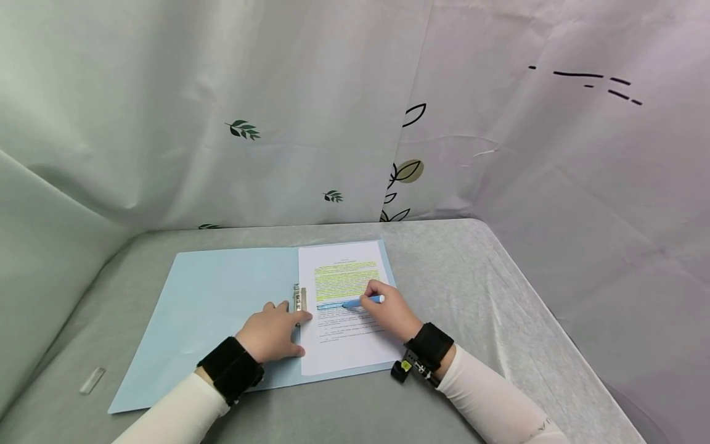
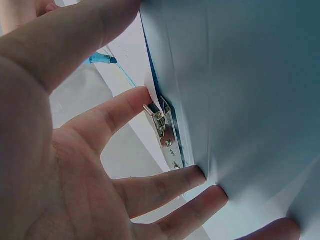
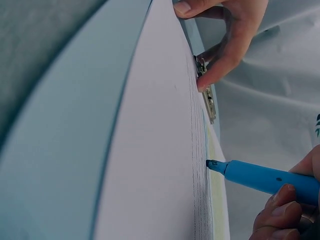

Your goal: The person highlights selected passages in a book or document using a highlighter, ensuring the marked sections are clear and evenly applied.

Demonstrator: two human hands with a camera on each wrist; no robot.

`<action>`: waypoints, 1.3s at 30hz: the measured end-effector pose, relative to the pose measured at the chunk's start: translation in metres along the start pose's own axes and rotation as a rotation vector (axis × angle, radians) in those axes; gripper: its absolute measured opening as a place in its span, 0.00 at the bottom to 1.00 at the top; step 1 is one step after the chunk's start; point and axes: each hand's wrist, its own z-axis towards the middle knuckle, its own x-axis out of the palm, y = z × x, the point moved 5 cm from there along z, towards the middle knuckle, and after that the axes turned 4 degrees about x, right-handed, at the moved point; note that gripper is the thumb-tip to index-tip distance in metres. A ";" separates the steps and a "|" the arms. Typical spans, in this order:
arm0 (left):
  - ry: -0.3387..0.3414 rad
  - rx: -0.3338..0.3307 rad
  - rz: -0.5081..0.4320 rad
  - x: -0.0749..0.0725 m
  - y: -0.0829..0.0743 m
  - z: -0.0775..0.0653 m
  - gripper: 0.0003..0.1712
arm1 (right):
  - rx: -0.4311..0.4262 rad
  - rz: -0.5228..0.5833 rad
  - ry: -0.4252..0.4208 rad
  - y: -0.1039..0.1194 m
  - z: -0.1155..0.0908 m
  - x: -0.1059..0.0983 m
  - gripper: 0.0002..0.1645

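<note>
My right hand (image 1: 391, 308) grips a blue highlighter (image 1: 360, 301), its dark tip at the printed page (image 1: 344, 354). In the right wrist view the highlighter (image 3: 265, 176) points at the text lines. A block of yellow highlighting (image 1: 345, 280) fills the upper text, with a blue-marked line (image 1: 330, 306) just under it. My left hand (image 1: 272, 333) rests with spread fingers by the page's left edge, around the metal clip (image 1: 300, 298). In the left wrist view its fingertips touch the page edge and the folder; nothing is held. The page lies in the light blue folder (image 1: 222, 283), spread flat.
A small clear strip (image 1: 92, 381) lies on the grey cloth-covered table (image 1: 466, 277), left of the folder. Pale patterned curtains (image 1: 310, 92) hang behind and at both sides. Black bands (image 1: 429, 346) wrap both wrists, with a small camera (image 1: 400, 370) under the right one.
</note>
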 end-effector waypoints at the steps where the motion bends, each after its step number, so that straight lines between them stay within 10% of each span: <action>1: 0.001 -0.001 0.000 0.000 0.000 0.000 0.39 | -0.005 -0.003 0.001 0.000 0.000 0.000 0.10; 39: -0.014 -0.005 0.009 0.001 0.000 0.001 0.39 | 0.007 -0.017 -0.021 -0.005 -0.003 -0.009 0.09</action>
